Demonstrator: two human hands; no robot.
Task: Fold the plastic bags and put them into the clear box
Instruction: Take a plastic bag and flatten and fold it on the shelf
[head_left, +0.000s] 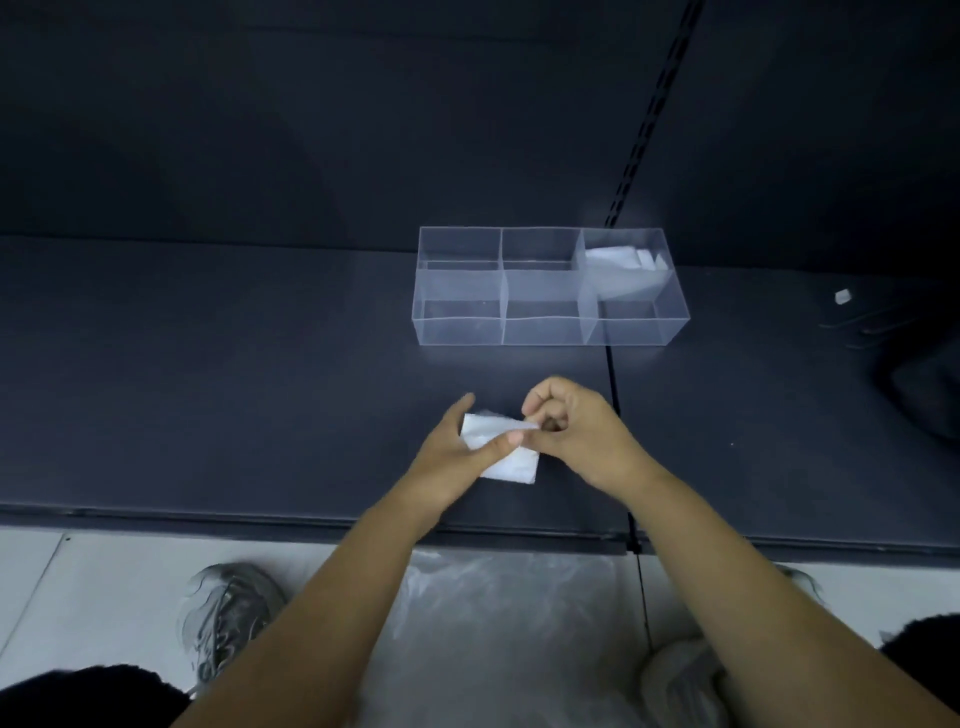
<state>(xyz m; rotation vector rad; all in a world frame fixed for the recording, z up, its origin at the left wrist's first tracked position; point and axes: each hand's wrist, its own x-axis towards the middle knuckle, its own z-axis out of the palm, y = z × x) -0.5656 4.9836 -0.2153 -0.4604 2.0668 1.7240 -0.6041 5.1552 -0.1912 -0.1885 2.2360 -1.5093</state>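
One bag (511, 466) beneath both hands (451, 458) (577, 432)

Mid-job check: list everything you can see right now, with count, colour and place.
clear box: one, transparent, six compartments, on the shelf beyond the hands
boxed bags: count unclear, white, in the box's far right compartment
plastic bag: one, white, partly folded, on the shelf under the hands
shelf: one, dark
scrap: one, small, white, on the shelf right of the box
loose bags: a heap, clear, on the floor below the shelf edge
shoes: two, grey, on the floor either side of the heap
left hand: straight fingers press the plastic bag
right hand: pinches the bag's far edge
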